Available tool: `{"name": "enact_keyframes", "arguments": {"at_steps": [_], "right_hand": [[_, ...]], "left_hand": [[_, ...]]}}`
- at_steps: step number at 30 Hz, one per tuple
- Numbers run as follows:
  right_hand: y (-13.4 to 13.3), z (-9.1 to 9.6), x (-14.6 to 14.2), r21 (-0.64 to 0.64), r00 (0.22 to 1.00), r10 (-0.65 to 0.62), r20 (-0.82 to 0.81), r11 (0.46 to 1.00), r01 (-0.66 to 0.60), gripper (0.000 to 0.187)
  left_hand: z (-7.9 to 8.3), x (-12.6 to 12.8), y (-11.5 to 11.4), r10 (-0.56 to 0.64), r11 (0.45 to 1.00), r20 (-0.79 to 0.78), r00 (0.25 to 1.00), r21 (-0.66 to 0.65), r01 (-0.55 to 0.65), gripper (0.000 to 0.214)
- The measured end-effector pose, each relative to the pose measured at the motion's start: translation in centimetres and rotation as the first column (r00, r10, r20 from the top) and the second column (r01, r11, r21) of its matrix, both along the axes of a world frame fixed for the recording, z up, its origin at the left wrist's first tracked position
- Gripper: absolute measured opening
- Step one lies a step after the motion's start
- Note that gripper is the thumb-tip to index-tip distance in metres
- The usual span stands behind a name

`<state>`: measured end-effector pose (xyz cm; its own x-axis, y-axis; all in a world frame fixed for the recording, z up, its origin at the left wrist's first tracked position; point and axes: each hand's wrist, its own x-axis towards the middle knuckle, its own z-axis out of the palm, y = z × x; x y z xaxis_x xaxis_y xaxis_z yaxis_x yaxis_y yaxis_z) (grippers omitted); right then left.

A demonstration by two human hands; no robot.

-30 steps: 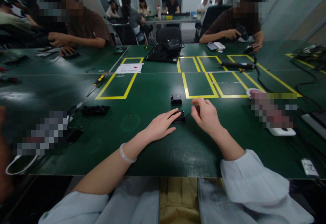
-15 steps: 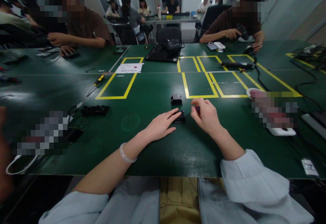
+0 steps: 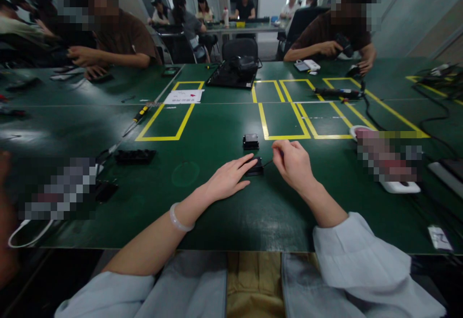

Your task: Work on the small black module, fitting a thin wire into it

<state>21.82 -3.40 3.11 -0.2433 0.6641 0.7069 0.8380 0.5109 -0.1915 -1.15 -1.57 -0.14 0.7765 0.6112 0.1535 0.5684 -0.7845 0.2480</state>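
My left hand (image 3: 229, 178) lies with outstretched fingers over a small black block (image 3: 257, 168), its fingertips touching the top and the thumb spread toward me. To the right, my right hand (image 3: 293, 161) is closed in a pinch. A thin dark rod (image 3: 267, 163) runs from its fingers toward the block's right side; the rest of it is hidden in the hand. Just beyond my left fingertips stands a second small black block (image 3: 251, 141) with a greyish top.
Yellow tape outlines (image 3: 285, 137) mark the green table (image 3: 217, 231). At left lie a black slotted part (image 3: 135, 156) and a yellow-black screwdriver (image 3: 141, 113). A power screwdriver (image 3: 338, 93) with a cable lies at far right. Two people sit opposite; a blurred device (image 3: 400, 187) is at right.
My right hand has turned slightly and shifted a little to the right, its fingers hiding more of the dark piece in them. The left hand and both blocks have stayed put.
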Motion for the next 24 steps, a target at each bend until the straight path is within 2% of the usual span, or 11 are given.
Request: {"name": "enact_keyframes", "arguments": {"at_steps": [24], "right_hand": [[-0.08, 0.03, 0.0, -0.018, 1.0, 0.028, -0.006, 0.999, -0.028, 0.01]], "left_hand": [[-0.16, -0.06, 0.08, -0.005, 1.0, 0.005, 1.0, 0.001, 0.005, 0.066]]}}
